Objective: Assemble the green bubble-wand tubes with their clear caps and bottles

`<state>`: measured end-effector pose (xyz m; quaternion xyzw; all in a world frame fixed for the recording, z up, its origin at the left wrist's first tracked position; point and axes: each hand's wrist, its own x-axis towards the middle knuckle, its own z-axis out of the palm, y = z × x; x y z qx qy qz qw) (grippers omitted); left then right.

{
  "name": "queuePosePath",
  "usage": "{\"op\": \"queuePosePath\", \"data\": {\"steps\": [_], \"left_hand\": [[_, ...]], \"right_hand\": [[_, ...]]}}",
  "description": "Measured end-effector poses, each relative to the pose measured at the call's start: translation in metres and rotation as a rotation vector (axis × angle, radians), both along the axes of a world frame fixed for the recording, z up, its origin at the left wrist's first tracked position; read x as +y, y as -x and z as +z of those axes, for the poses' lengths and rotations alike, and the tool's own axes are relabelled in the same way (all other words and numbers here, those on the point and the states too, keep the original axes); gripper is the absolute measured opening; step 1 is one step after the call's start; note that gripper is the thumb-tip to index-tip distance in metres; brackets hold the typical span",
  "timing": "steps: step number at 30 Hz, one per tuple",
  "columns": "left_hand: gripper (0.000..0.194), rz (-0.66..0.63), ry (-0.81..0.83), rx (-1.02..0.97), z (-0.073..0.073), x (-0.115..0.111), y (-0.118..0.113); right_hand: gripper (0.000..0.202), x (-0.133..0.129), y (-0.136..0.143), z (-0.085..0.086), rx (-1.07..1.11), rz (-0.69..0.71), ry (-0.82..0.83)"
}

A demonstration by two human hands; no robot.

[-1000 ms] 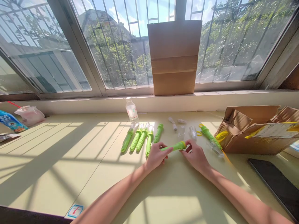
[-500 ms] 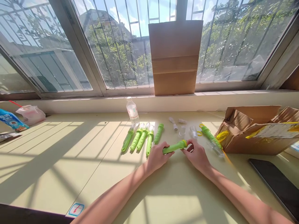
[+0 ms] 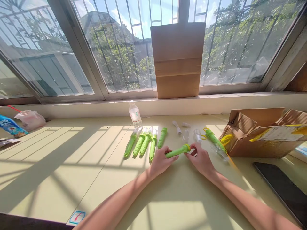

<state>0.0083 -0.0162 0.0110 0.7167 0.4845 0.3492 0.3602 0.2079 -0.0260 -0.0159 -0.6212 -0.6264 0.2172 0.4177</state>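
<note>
As I see, the green tube (image 3: 177,151) slants rightward — left hand (image 3: 162,159) grips one end. Right hand (image 3: 200,158) pinches its yellow rim (image 3: 188,147).

Sunlit indoor room, a home or a small workroom; which one is unclear. A pale tabletop (image 3: 72,172) runs below wide metal-framed windows (image 3: 120,68), with bars (image 3: 136,24), trees (image 3: 230,48) and a building (image 3: 103,22) outside. Along the tabletop's far edge stand a drink bag (image 3: 30,120) with a red straw (image 3: 14,109), at left, and a clear bottle (image 3: 135,115). An open cardboard box (image 3: 261,147) sits at right; green plastic tubes (image 3: 145,145) lie mid-tabletop.
</note>
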Motion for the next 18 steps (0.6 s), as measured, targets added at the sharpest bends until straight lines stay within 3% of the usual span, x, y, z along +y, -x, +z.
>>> {"op": "queuePosePath", "data": {"steps": [7,18], "left_hand": [[0.035,0.017,0.159,-0.094,0.0009,-0.0019,-0.0023],[0.036,0.020,0.248,-0.110,0.0040,0.0014,-0.0022]], "right_hand": [[0.022,-0.0008,0.0010,0.0011,0.016,0.012,0.035],[0.023,0.0003,0.0021,-0.0008,0.060,0.018,0.011]]}}
